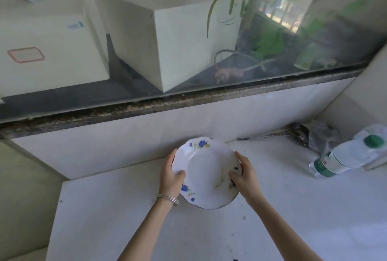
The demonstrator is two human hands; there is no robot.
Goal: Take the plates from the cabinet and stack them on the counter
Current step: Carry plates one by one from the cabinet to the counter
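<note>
A: Where is the plate [206,171] now?

B: Both hands hold it over the white table [293,208]. The left hand [170,177] grips the left rim, the right hand [244,175] grips the right rim, fingers closed on it.

A: Anything else on the table?

B: A plastic bottle [343,156] lies on its side, well apart, to the right.

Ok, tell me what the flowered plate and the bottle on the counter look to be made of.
Plate: probably glazed ceramic, glossy white, printed blue flowers, dark-lined scalloped rim; melamine can't be ruled out. Bottle: clear thin plastic, see-through, with a green label band and green cap, lying on its side.
</note>
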